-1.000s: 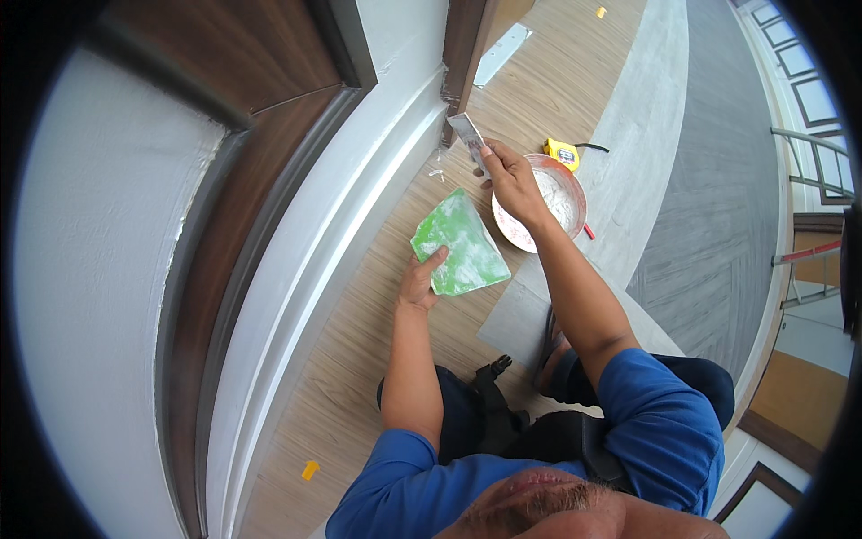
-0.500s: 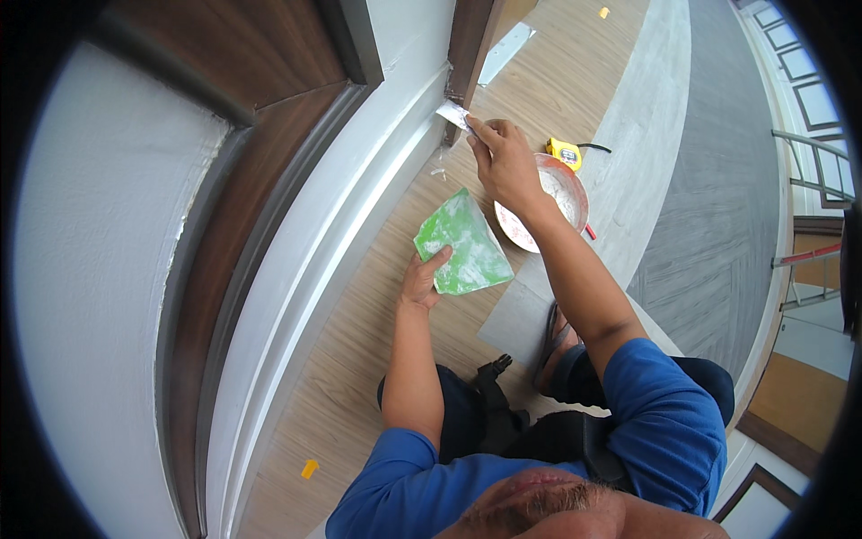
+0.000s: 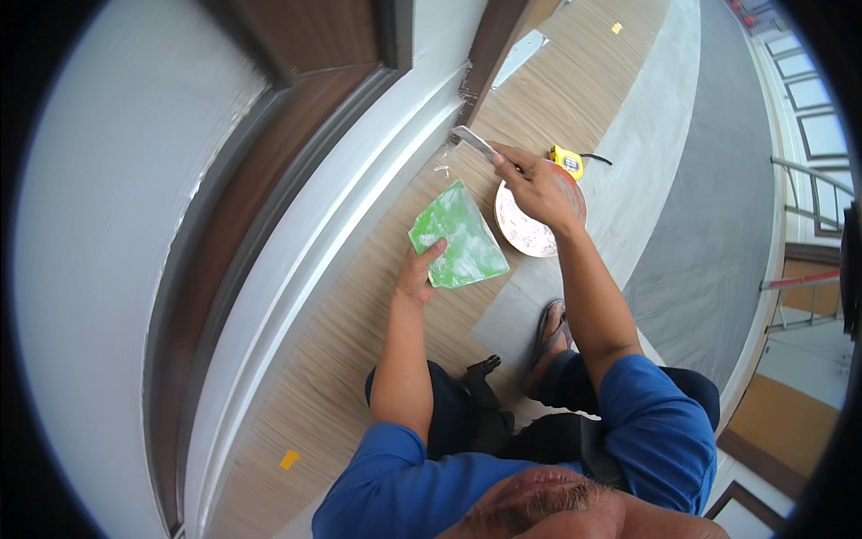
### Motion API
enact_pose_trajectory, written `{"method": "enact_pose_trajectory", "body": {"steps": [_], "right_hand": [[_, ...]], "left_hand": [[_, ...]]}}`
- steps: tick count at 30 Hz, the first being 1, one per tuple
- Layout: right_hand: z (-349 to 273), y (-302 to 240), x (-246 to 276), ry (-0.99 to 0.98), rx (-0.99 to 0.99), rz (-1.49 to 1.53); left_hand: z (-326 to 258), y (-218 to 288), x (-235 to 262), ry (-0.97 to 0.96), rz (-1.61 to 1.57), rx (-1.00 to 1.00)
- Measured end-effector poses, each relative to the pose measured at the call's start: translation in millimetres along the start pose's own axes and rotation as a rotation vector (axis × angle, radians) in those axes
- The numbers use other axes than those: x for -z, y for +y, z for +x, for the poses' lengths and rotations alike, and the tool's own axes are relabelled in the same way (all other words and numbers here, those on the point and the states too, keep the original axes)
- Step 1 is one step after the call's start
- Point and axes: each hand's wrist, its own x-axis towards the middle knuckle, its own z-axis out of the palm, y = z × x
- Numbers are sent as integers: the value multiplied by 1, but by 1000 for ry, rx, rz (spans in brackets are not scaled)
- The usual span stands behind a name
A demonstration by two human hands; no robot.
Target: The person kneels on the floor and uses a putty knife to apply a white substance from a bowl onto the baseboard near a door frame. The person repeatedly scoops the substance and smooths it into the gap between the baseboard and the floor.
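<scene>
My right hand (image 3: 537, 187) is closed on a putty knife (image 3: 473, 141), its blade tip close to the end of the white baseboard (image 3: 422, 135) where it meets the dark brown door frame (image 3: 476, 76). Held in my left hand (image 3: 419, 270) is a green plate (image 3: 458, 235) smeared with white putty, my thumb over its near left corner. Below my right hand and wrist stands a round bowl (image 3: 525, 235) with white and reddish residue inside; my hand hides part of it.
A yellow tape measure (image 3: 566, 162) lies against the bowl's far side. White crumbs (image 3: 442, 168) dot the wood-look floor (image 3: 341, 359) by the baseboard. A pale sheet (image 3: 521, 58) lies beyond the door frame. My sandalled foot (image 3: 549, 334) is below the bowl. A metal ladder (image 3: 808, 193) stands far right.
My right hand has drawn the putty knife slightly back from the corner and turned it, so the blade now shows narrow. The view has shifted slightly; my left hand still holds the green plate.
</scene>
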Motion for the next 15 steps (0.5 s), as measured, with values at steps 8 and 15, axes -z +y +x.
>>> {"method": "enact_pose_trajectory", "body": {"steps": [8, 15], "right_hand": [[-27, 30, 25, -265, -106, 178], [-39, 47, 32, -491, 26, 266]], "left_hand": [[1, -9, 5, -26, -118, -17], [6, -21, 16, -39, -155, -70]]}}
